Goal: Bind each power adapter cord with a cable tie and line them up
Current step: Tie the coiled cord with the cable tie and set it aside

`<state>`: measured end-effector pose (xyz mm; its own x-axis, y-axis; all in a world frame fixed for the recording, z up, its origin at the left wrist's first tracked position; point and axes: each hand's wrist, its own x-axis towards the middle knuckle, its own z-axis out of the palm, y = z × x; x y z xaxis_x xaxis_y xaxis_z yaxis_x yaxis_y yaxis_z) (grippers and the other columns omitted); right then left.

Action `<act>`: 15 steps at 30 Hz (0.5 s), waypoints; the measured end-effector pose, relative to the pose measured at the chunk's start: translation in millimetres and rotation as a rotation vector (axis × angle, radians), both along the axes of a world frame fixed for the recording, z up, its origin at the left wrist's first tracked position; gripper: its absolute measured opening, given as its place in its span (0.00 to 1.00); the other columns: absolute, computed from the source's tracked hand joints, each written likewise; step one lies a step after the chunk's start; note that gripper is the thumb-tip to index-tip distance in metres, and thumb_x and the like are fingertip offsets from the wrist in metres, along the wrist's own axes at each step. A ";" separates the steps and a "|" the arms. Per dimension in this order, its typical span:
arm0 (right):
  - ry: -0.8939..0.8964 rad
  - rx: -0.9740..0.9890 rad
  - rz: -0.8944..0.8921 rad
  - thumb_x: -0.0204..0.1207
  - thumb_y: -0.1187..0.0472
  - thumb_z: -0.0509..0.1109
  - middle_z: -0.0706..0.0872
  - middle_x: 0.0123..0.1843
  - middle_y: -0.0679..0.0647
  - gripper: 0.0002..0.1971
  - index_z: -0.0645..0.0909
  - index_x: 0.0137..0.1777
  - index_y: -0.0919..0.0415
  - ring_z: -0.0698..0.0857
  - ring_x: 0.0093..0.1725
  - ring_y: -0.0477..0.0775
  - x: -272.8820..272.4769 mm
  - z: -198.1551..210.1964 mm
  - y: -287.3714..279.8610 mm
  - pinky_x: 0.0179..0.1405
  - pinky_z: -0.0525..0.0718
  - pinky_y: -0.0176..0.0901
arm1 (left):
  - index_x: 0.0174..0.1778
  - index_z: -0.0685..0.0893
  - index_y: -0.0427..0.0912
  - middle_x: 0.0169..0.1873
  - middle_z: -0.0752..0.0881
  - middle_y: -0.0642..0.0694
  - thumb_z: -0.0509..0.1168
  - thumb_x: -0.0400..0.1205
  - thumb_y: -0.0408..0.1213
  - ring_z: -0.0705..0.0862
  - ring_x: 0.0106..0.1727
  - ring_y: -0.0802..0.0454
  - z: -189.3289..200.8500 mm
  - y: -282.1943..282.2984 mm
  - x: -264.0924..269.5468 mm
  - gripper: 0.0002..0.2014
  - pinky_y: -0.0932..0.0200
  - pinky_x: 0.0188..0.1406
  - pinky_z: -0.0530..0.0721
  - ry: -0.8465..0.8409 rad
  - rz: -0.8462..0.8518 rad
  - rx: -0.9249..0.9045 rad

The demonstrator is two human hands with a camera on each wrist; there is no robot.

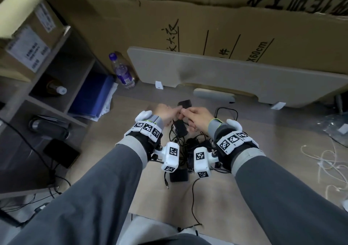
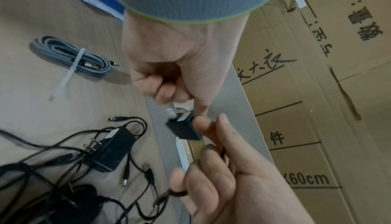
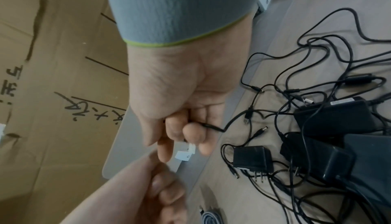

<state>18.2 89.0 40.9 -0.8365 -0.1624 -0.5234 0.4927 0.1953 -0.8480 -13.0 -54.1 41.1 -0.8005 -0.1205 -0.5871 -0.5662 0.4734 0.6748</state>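
Both hands' fingers (image 2: 160,90) pinch small black adapter (image 2: 184,129); tie hardly visible.

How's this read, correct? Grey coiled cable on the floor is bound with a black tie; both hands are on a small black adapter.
One error: the tie on the grey coiled cable is white, not black, as the left wrist view shows. The left hand and right hand are on the small black adapter.
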 end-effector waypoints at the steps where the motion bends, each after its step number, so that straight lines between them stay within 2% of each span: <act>1: -0.026 -0.028 0.002 0.87 0.57 0.61 0.65 0.21 0.54 0.15 0.83 0.46 0.67 0.64 0.18 0.48 -0.8 1.5 -2.4 0.18 0.67 0.34 | 0.32 0.78 0.42 0.24 0.79 0.46 0.65 0.82 0.48 0.77 0.26 0.50 5.4 3.9 1.0 0.16 0.63 0.25 0.76 -0.081 0.039 0.122; 3: -0.068 -0.017 0.022 0.86 0.57 0.60 0.71 0.20 0.56 0.17 0.80 0.39 0.65 0.64 0.14 0.48 -3.1 0.8 -6.0 0.15 0.66 0.33 | 0.37 0.82 0.38 0.27 0.85 0.41 0.56 0.85 0.50 0.83 0.30 0.46 10.6 9.5 1.1 0.21 0.58 0.37 0.85 -0.207 0.063 0.309; 4: -0.088 0.003 0.033 0.84 0.57 0.60 0.75 0.21 0.57 0.18 0.80 0.35 0.66 0.65 0.13 0.49 -3.9 1.1 -7.1 0.15 0.66 0.34 | 0.38 0.83 0.37 0.27 0.86 0.41 0.55 0.86 0.49 0.84 0.29 0.46 11.4 13.0 0.9 0.21 0.56 0.39 0.87 -0.230 0.034 0.343; 5: -0.099 0.019 0.042 0.82 0.58 0.60 0.79 0.21 0.58 0.18 0.80 0.34 0.66 0.66 0.12 0.50 -4.9 0.3 -7.3 0.14 0.66 0.35 | 0.38 0.83 0.37 0.25 0.86 0.41 0.56 0.86 0.47 0.84 0.26 0.47 11.6 16.8 0.9 0.20 0.57 0.35 0.86 -0.228 0.004 0.357; 7: -0.084 0.008 0.055 0.82 0.64 0.61 0.83 0.20 0.54 0.10 0.82 0.42 0.64 0.66 0.11 0.48 -5.4 0.2 -5.3 0.14 0.66 0.34 | 0.38 0.82 0.37 0.22 0.85 0.44 0.56 0.88 0.41 0.81 0.19 0.51 11.4 24.6 -0.9 0.17 0.61 0.20 0.80 -0.185 0.001 0.397; 8: -0.082 -0.018 0.057 0.83 0.65 0.61 0.85 0.21 0.53 0.07 0.82 0.49 0.63 0.67 0.11 0.47 -3.9 -0.4 -3.1 0.13 0.67 0.33 | 0.39 0.82 0.38 0.23 0.85 0.46 0.56 0.88 0.40 0.80 0.19 0.53 11.1 27.2 -2.4 0.16 0.63 0.17 0.77 -0.163 0.041 0.426; 9: -0.090 -0.045 0.063 0.85 0.64 0.62 0.86 0.22 0.54 0.07 0.81 0.56 0.61 0.66 0.11 0.47 -1.4 -2.8 0.0 0.13 0.68 0.33 | 0.38 0.81 0.40 0.23 0.85 0.48 0.56 0.89 0.40 0.81 0.19 0.55 10.3 28.0 -5.0 0.16 0.64 0.17 0.77 -0.149 0.109 0.467; 10: -0.104 -0.056 0.076 0.86 0.62 0.61 0.86 0.24 0.55 0.07 0.80 0.59 0.59 0.66 0.12 0.47 1.3 -4.4 4.1 0.14 0.69 0.34 | 0.38 0.80 0.40 0.21 0.83 0.49 0.56 0.89 0.40 0.82 0.20 0.55 9.3 28.1 -7.8 0.16 0.63 0.22 0.78 -0.144 0.192 0.529; 12: -0.102 0.053 0.143 0.87 0.54 0.60 0.82 0.24 0.53 0.12 0.82 0.48 0.55 0.68 0.16 0.48 6.9 -14.7 17.6 0.21 0.70 0.38 | 0.38 0.78 0.40 0.17 0.76 0.51 0.56 0.89 0.39 0.81 0.23 0.52 6.8 25.7 -12.1 0.15 0.56 0.37 0.80 -0.126 0.316 0.669; 13: -0.083 0.182 0.174 0.87 0.49 0.60 0.80 0.24 0.50 0.17 0.82 0.40 0.55 0.70 0.19 0.49 9.5 -19.2 26.8 0.26 0.71 0.41 | 0.38 0.76 0.40 0.15 0.72 0.52 0.56 0.89 0.38 0.78 0.22 0.52 7.3 24.4 -13.2 0.14 0.55 0.38 0.79 -0.112 0.340 0.704; 15: -0.057 0.473 0.168 0.82 0.38 0.61 0.78 0.25 0.49 0.25 0.79 0.31 0.54 0.76 0.27 0.53 17.4 -27.3 53.7 0.36 0.73 0.44 | 0.36 0.75 0.41 0.13 0.65 0.55 0.56 0.89 0.37 0.67 0.15 0.57 5.8 18.7 -14.8 0.14 0.62 0.25 0.73 -0.086 0.374 0.681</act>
